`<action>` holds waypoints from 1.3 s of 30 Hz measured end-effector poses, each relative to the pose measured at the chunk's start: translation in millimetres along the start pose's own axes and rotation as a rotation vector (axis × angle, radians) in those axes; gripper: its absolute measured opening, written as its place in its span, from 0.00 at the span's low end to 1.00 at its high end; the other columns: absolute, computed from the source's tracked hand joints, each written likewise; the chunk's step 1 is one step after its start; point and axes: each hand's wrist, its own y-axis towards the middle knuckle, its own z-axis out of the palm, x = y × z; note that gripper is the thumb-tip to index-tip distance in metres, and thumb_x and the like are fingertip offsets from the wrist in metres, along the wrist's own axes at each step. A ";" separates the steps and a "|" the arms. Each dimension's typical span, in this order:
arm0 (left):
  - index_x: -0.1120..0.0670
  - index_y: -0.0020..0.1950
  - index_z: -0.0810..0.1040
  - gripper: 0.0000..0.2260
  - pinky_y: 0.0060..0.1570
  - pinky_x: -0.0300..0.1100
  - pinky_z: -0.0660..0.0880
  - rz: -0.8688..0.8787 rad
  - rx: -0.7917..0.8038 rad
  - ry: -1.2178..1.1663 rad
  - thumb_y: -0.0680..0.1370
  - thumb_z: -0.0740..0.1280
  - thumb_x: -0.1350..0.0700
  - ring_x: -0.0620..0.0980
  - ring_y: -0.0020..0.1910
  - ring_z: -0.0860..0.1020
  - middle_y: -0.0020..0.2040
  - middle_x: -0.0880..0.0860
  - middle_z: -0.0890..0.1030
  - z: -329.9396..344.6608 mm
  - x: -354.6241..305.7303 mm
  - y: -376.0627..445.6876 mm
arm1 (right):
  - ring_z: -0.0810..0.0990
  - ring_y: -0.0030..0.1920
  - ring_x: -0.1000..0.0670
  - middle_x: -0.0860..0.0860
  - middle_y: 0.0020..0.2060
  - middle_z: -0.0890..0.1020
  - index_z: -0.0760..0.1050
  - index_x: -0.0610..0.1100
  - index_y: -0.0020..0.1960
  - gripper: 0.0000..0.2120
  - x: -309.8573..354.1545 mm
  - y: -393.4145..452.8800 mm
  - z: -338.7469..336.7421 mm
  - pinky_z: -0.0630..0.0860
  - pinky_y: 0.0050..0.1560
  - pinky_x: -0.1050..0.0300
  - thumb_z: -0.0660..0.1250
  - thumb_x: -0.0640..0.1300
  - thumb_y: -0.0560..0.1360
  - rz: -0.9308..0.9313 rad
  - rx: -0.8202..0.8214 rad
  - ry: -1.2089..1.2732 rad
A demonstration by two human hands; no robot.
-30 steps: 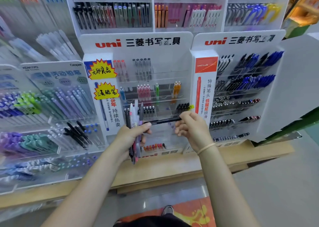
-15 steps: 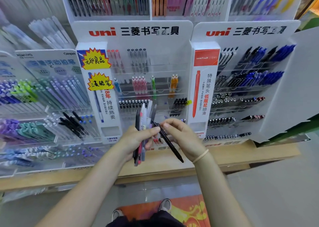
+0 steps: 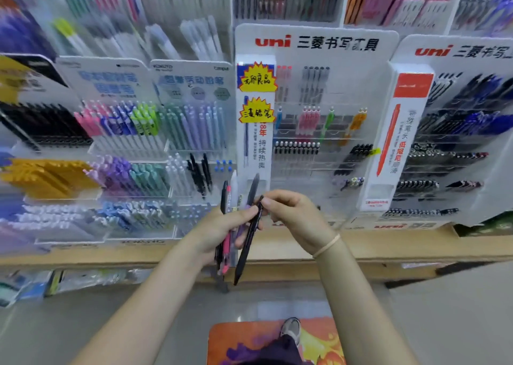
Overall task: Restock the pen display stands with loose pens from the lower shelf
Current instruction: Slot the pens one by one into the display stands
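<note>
The black pen (image 3: 247, 242) is now hanging almost upright, tip down, where a second ago it was lying level between both hands; the right hand (image 3: 294, 214) is pinching its top end. To its left, the left hand (image 3: 219, 230) is clamping its grip on the bundle of loose pens (image 3: 229, 225). The view is swinging left too, bringing the Kokuyo stand (image 3: 191, 131) more to the centre, beside the uni stand (image 3: 316, 120) above the wooden shelf (image 3: 388, 248). Likely the pen is being singled out and its matching slot sought.
</note>
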 end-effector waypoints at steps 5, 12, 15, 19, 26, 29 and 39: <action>0.57 0.46 0.87 0.26 0.30 0.41 0.65 0.030 -0.235 -0.012 0.60 0.81 0.38 0.50 0.24 0.68 0.45 0.73 0.77 -126.6 20.8 -79.4 | 0.78 0.36 0.53 0.47 0.35 0.81 0.81 0.39 0.46 0.03 -15.5 -0.4 132.0 0.73 0.36 0.61 0.69 0.38 0.77 -0.008 -0.057 -0.038; 0.61 0.48 0.77 0.21 0.23 0.37 0.65 0.075 -0.443 -0.307 0.67 0.79 0.48 0.46 0.22 0.69 0.29 0.52 0.73 -273.1 27.4 -191.2 | 0.81 0.31 0.47 0.46 0.31 0.81 0.76 0.41 0.45 0.05 -3.3 20.3 289.3 0.81 0.39 0.48 0.65 0.35 0.79 -0.084 -0.194 -0.163; 0.55 0.38 0.75 0.14 0.28 0.42 0.64 0.072 -0.502 -0.330 0.70 0.74 0.46 0.48 0.23 0.70 0.30 0.53 0.72 -306.1 26.4 -209.6 | 0.82 0.34 0.44 0.44 0.33 0.81 0.76 0.43 0.45 0.07 6.6 39.7 330.8 0.82 0.41 0.47 0.65 0.34 0.79 -0.184 -0.242 -0.213; 0.55 0.32 0.76 0.16 0.29 0.42 0.67 0.048 -0.530 -0.344 0.77 0.71 0.50 0.51 0.24 0.70 0.27 0.56 0.72 -332.9 27.0 -213.7 | 0.83 0.34 0.50 0.47 0.34 0.82 0.75 0.44 0.46 0.08 15.4 66.6 366.4 0.82 0.39 0.56 0.65 0.32 0.79 -0.302 -0.270 -0.262; 0.61 0.50 0.83 0.07 0.29 0.43 0.79 0.114 -0.601 -0.402 0.79 0.70 0.57 0.52 0.34 0.81 0.37 0.57 0.83 -363.0 -10.3 -186.7 | 0.84 0.40 0.45 0.44 0.41 0.82 0.76 0.43 0.49 0.05 31.3 128.7 388.8 0.82 0.45 0.53 0.65 0.33 0.79 -0.449 -0.326 -0.256; 0.61 0.56 0.82 0.09 0.37 0.45 0.83 0.144 -0.596 -0.416 0.79 0.70 0.56 0.54 0.38 0.84 0.45 0.59 0.86 -376.0 -40.6 -163.3 | 0.84 0.42 0.44 0.42 0.42 0.82 0.76 0.45 0.49 0.07 39.7 167.6 388.8 0.82 0.46 0.52 0.65 0.34 0.79 -0.490 -0.352 -0.214; 0.55 0.62 0.79 0.10 0.37 0.45 0.83 0.172 -0.627 -0.494 0.82 0.65 0.56 0.54 0.39 0.85 0.49 0.59 0.86 -421.5 -102.1 -108.8 | 0.85 0.44 0.48 0.46 0.44 0.83 0.76 0.46 0.49 0.07 45.8 269.5 415.6 0.83 0.48 0.52 0.66 0.34 0.79 -0.464 -0.210 -0.180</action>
